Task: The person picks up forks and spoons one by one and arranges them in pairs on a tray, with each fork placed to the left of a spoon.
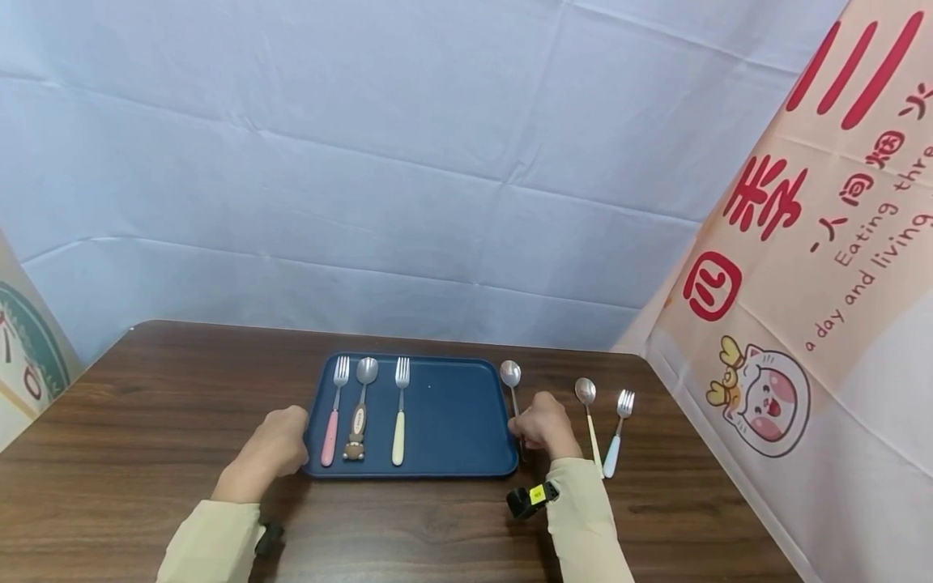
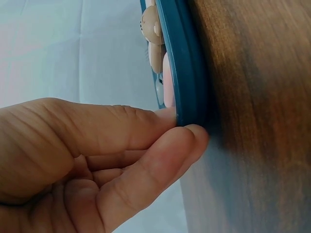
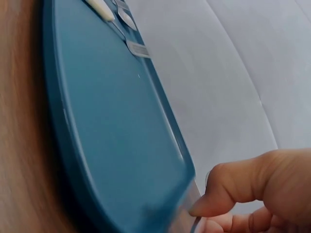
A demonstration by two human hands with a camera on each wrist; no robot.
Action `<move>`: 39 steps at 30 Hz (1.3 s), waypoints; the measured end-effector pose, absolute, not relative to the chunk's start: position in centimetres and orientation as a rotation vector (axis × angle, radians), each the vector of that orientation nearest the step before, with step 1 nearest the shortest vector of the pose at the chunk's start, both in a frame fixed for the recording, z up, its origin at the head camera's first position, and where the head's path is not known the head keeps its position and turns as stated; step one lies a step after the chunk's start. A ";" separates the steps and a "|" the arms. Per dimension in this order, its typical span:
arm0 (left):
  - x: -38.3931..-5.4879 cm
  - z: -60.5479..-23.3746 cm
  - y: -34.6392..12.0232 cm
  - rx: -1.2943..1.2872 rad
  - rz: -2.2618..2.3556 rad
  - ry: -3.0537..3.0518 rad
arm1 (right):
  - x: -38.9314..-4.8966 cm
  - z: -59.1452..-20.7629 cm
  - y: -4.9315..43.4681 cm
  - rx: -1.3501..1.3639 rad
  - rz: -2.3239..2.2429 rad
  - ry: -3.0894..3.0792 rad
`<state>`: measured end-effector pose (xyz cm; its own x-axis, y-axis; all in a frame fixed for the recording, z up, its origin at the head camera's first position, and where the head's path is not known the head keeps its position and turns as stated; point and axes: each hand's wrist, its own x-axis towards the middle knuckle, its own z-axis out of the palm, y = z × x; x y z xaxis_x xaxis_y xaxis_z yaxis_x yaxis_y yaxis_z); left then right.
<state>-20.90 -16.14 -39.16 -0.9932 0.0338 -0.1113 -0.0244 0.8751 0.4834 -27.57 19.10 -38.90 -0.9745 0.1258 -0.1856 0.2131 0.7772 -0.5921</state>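
A dark blue tray [image 1: 459, 421] lies on the table. It carries a pink-handled fork [image 1: 331, 433], a spoon with a brown bear handle [image 1: 357, 425] and a cream-handled fork [image 1: 398, 437], side by side in its left half. My left hand [image 1: 280, 441] pinches the tray's left end, thumb over the rim and fingers beneath, as the left wrist view shows. Just past the tray's right edge, my right hand [image 1: 543, 425] pinches the handle of a metal spoon [image 1: 510, 373], its bowl pointing away from me. Much of that handle is hidden by the fingers.
Right of my right hand lie a cream-handled spoon [image 1: 586, 392] and a fork with a light blue handle [image 1: 612, 455]. The brown wooden table [image 1: 408, 526] ends at a pale cloth backdrop [image 1: 379, 178]. A printed cloth [image 1: 824, 324] hangs along the right side.
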 end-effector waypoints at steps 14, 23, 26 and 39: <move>-20.8 -39.2 -16.1 -0.039 0.782 2.930 | -27.3 -39.1 15.7 0.169 -0.971 2.810; -20.9 -39.2 -16.2 -0.049 0.785 2.939 | -27.2 -39.5 13.9 0.119 -0.974 2.791; -20.9 -39.2 -16.2 -0.050 0.780 2.945 | -27.2 -39.6 13.3 0.109 -0.992 2.782; -20.9 -39.3 -16.0 -0.043 0.749 2.952 | -27.0 -40.4 11.0 0.035 -0.969 2.789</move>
